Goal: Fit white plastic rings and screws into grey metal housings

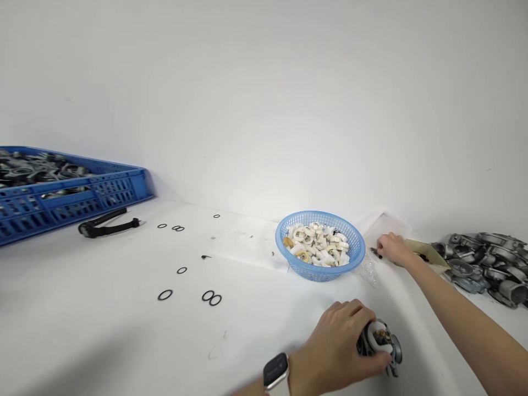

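My left hand (340, 349), with a watch (275, 371) on its wrist, grips a metal carburetor (396, 348) just above the table at the lower right. A white plastic float (373, 333) and brass parts show on its upward face. Farther back, my right hand (394, 248) is closed with its fingers curled down beside a small dark metal piece (375, 252). What its fingertips pinch, if anything, is hidden. The shallow yellowish box (435, 257) lies right beside that hand, with small dark parts inside.
A light-blue basket (317, 272) of white floats stands mid-table near the wall. Metal carburetor bodies (490, 264) are piled at right. Far left sits a blue crate (119, 187) full of metal parts, with a black strap-like tool (109, 223) before it. Black rubber rings (165, 295) lie scattered.
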`<state>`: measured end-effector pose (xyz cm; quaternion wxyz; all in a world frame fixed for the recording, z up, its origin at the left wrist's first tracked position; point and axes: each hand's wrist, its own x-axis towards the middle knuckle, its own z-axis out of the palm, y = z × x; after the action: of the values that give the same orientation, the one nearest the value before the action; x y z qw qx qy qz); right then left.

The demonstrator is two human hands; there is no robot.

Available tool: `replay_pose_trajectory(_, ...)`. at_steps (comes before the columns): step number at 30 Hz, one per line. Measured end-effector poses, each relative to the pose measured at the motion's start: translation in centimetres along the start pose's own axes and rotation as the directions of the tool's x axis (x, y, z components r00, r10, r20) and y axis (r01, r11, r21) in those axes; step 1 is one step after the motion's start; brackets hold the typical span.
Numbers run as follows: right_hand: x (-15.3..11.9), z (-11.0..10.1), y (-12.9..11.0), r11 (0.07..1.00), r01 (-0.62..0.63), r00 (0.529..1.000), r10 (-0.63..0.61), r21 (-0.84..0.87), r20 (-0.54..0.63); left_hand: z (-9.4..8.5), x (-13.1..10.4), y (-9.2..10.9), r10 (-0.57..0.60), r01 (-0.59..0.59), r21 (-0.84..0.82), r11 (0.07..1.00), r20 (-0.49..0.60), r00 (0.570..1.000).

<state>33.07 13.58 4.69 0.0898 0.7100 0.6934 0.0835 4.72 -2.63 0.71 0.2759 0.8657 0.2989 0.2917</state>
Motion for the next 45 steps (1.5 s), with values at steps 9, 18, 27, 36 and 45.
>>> replay_pose_trajectory(9, -1.1, -1.6, 1.0, 0.964, 0.033, 0.995, -0.005, 0.264, -0.104, -0.2, 0.1, 0.2, -0.023, 0.023, 0.002, 1.0, 0.012, 1.0)
replay_pose_trajectory(18, -14.2, -1.2, -1.1, 0.649, 0.251, 0.959, -0.268, 0.719, -0.093, -0.4, 0.2, 0.3, -0.023, 0.023, -0.041, 0.999, -0.001, 1.0)
replay_pose_trajectory(27, -19.2, -0.1, -4.8, 0.33, 0.199, 0.948, -0.305, 0.923, -0.095, -0.8, 0.4, 0.1, -0.032, 0.035, -0.198, 0.98, 0.019, 0.999)
replay_pose_trajectory(36, -19.2, 1.1, -5.5, 0.214, 0.173, 0.959, -0.26, 0.961, -0.115, -0.9, 0.5, -0.1, -0.027, 0.04, -0.257, 0.966, 0.052, 0.998)
replay_pose_trajectory(45, -18.5, 2.3, -5.8, 0.056, 0.073, 0.933, -0.358, 0.996, -0.048, -0.6, 0.2, -0.4, -0.034, 0.046, -0.24, 0.97, 0.056, 0.998)
